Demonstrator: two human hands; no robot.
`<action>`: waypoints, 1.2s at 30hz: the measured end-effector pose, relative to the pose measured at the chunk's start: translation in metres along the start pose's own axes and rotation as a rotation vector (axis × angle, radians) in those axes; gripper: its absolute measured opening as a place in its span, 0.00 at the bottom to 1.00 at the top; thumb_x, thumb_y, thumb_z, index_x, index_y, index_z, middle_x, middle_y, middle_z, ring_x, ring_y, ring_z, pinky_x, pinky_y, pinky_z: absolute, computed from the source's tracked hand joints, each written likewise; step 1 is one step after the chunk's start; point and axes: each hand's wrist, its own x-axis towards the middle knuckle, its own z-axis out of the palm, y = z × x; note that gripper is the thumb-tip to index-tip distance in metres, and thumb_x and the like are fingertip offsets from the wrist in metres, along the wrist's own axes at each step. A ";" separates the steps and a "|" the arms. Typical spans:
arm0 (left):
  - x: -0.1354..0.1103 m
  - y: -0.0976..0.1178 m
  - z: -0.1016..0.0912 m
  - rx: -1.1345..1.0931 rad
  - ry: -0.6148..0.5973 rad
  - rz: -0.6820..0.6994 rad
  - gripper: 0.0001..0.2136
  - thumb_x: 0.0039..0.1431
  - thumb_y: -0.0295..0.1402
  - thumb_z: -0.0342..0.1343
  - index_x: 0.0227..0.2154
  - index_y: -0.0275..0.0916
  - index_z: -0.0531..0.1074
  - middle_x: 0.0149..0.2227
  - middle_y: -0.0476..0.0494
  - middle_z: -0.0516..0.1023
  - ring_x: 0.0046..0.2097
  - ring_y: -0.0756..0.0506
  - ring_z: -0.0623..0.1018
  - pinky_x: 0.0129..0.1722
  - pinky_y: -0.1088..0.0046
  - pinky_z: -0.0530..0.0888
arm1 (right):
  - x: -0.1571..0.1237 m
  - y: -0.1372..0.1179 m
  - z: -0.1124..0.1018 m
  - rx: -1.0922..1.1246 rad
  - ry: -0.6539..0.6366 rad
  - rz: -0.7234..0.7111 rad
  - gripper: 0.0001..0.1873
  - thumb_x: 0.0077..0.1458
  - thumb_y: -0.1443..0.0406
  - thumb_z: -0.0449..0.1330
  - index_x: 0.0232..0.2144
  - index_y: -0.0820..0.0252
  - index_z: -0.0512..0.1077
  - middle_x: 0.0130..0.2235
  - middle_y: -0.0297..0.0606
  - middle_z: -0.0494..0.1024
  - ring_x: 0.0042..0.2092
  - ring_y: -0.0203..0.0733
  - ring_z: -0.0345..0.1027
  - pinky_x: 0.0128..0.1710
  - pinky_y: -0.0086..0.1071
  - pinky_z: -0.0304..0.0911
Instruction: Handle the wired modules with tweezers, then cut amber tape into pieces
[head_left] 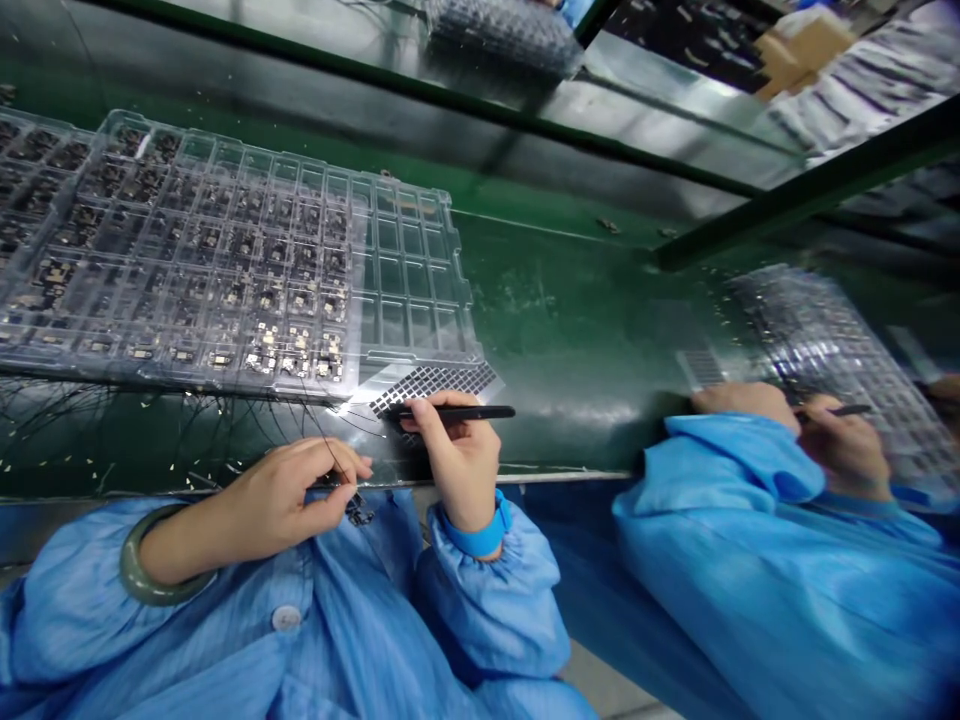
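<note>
My left hand [289, 495] is closed in a pinch on a small dark electronic part [358, 512] with thin black wires, held at the near edge of the green bench. My right hand [454, 460] is wrapped round black tweezers [457, 412], whose tip rests on a small gridded sheet [435, 380] of tiny squares. Just beyond lies a clear plastic tray [405, 270] with many pockets, most holding small dark parts, while the right-hand columns are bare. Both of my arms wear blue sleeves; a green bangle [142, 575] circles my left wrist.
A co-worker in a blue coat [750, 560] sits at my right, with hands [840, 440] holding a thin tool over another clear tray [840, 350]. Thin black wires [112, 420] lie scattered on the green bench. A dark green rail [810, 190] crosses overhead.
</note>
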 end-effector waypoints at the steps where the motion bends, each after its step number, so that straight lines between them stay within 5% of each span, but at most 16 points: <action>1: 0.000 0.001 0.000 -0.001 -0.004 0.000 0.03 0.62 0.25 0.50 0.35 0.39 0.68 0.43 0.42 0.80 0.50 0.46 0.78 0.52 0.69 0.72 | 0.000 0.000 0.002 -0.011 -0.003 0.001 0.13 0.53 0.55 0.66 0.32 0.57 0.72 0.29 0.35 0.80 0.30 0.44 0.78 0.32 0.35 0.74; 36: 0.002 0.003 -0.001 -0.025 0.013 -0.011 0.04 0.62 0.27 0.51 0.34 0.40 0.69 0.42 0.43 0.81 0.50 0.45 0.79 0.53 0.66 0.73 | 0.003 -0.007 0.005 -0.012 0.001 0.051 0.12 0.53 0.56 0.66 0.30 0.57 0.72 0.27 0.35 0.81 0.27 0.42 0.78 0.30 0.34 0.75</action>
